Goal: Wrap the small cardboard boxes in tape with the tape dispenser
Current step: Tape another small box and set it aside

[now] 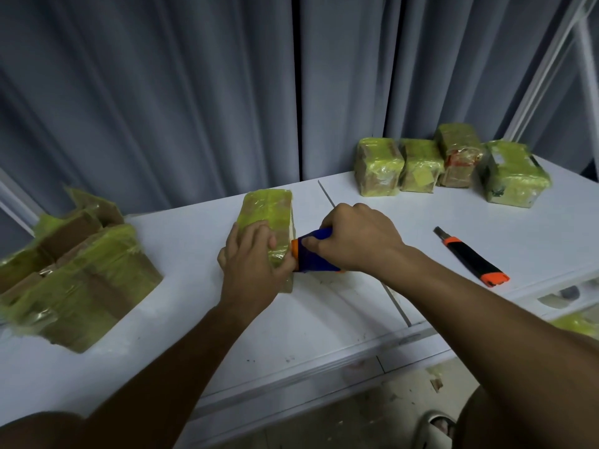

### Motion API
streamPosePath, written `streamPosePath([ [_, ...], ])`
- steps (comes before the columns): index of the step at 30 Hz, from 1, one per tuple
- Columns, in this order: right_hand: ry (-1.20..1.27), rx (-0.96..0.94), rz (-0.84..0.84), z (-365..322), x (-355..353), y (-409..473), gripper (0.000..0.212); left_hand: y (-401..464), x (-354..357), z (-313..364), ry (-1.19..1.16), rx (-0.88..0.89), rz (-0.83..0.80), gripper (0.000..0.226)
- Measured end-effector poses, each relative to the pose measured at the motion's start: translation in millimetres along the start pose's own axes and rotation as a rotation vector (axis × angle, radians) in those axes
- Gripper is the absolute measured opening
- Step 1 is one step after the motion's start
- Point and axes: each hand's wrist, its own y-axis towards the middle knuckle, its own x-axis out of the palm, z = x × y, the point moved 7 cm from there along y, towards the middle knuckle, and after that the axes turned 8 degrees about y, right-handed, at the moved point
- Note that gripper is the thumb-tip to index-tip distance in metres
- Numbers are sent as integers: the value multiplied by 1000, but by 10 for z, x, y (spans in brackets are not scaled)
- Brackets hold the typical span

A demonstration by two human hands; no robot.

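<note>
A small cardboard box (267, 210) partly covered in yellow-green tape lies on the white table (324, 319) in the middle. My left hand (251, 267) rests on its near end, fingers spread over the top and thumb down its right side. My right hand (356, 238) grips the blue and orange tape dispenser (309, 257), which touches the box's right side. The tape roll itself is hidden under my right hand.
Several taped boxes (450, 166) stand at the back right. A larger open carton (74, 270) wrapped in yellow-green tape sits at the left. A black and orange utility knife (471, 257) lies to the right. Grey curtains hang behind; the table's front edge is near me.
</note>
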Motion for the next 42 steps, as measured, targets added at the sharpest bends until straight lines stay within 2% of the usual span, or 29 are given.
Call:
streamPosePath([
  [15, 59, 6, -45, 95, -68, -58, 40, 0, -13, -47, 14, 67, -33, 44],
  [19, 71, -8, -54, 136, -114, -60, 42, 54, -32, -91, 21, 59, -109, 56],
  [24, 66, -22, -74, 174, -169, -75, 45, 98, -90, -120, 5, 117, -211, 57],
  [28, 105, -44, -111, 186, -188, -97, 43, 97, -157, -127, 58, 179, -192, 56],
  [32, 195, -53, -157, 204, -203, -117, 42, 124, -186, -212, 188, 176, -162, 75],
  [36, 285, -60, -194, 181, -222, -147, 40, 68, -258, -101, 166, 199, -101, 71],
  [40, 324, -71, -233, 164, -211, -152, 39, -71, -64, 135, 180, 309, -265, 77],
  [42, 329, -78, -249, 156, -206, -147, 39, -73, 10, 130, 205, 319, -283, 79],
])
